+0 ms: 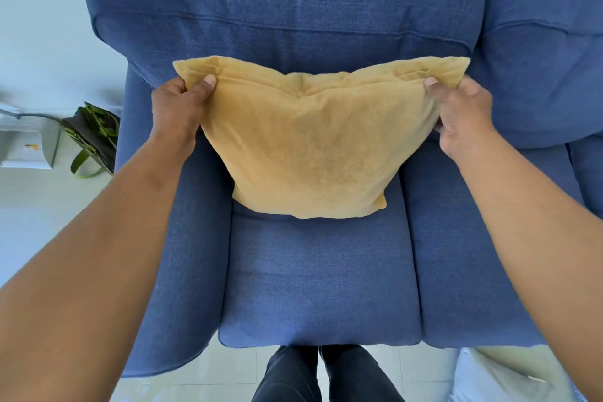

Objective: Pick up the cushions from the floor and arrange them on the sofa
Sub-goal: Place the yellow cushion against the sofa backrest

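A mustard-yellow cushion stands upright on the blue sofa, its lower edge on the seat and its top against the backrest. My left hand pinches its upper left corner. My right hand grips its upper right corner. A pale cushion lies on the floor at the lower right, partly hidden behind my right forearm.
The sofa's left armrest is below my left arm. A second back cushion fills the right. A dark bag with green straps and a grey box sit on the floor at the left. My legs stand by the seat's front edge.
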